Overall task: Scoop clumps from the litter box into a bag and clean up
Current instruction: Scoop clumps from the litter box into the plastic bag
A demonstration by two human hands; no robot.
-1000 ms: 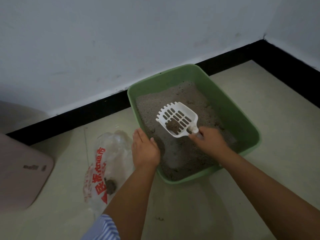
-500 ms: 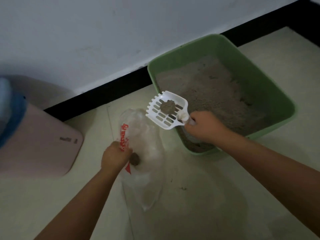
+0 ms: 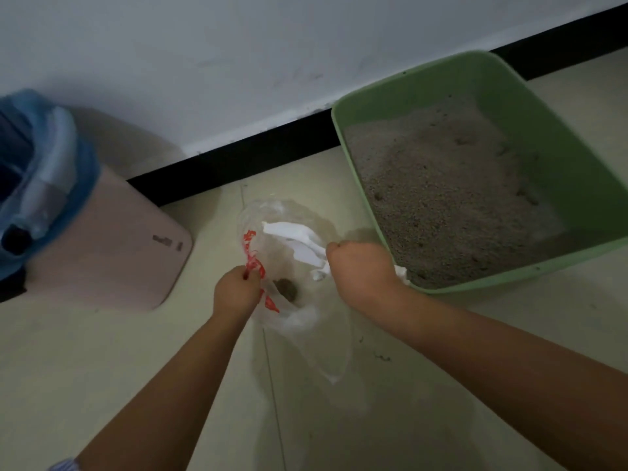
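- Your right hand point(image 3: 365, 271) is clamped on the white scoop point(image 3: 295, 241), which is tipped into the mouth of the clear bag point(image 3: 299, 314) on the floor.
- Your left hand point(image 3: 236, 290) pinches the bag's rim to hold it open.
- One dark clump point(image 3: 286, 289) already lies in the bag.
- The green litter box point(image 3: 560, 130) sits just right of the bag; the litter looks mostly clean, so tying off and tidying likely remain.
- The bag's red print is too crumpled to read.
- A pink bin point(image 3: 102, 239) with a blue liner stands to the left; its small mark is illegible.
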